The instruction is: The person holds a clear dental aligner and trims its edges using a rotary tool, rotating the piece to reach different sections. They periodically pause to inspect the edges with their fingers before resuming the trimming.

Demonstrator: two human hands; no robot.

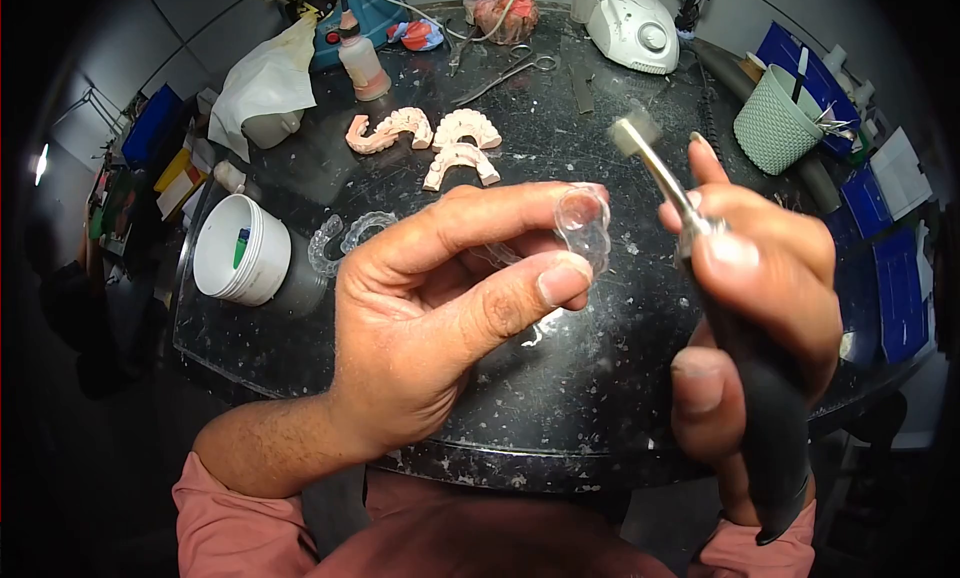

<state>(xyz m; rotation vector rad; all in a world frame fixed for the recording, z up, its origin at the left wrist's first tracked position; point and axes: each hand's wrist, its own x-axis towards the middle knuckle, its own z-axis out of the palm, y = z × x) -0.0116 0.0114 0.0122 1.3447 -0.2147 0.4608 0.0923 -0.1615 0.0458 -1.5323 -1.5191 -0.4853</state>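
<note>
Between the thumb and fingers of my left hand (430, 298) is a clear dental aligner (583, 223), held up above the table. My right hand (765, 288) is wrapped round a dark rotary handpiece (745, 368) with a metal neck. Its tip (635, 135), a pale blurred bit, points up and to the left, apart from the aligner. Two more clear aligners (350, 236) lie on the table left of my left hand, partly overlapped by it. Beyond that hand stand several pinkish dental arch models (462, 163).
A white tub (243, 250) with a green item inside stands at the left. Farther back are a pink-filled bottle (363, 66), metal scissors (505, 78) and a white control unit (633, 28). A pale green basket (772, 123) sits at the right on the black table (540, 408).
</note>
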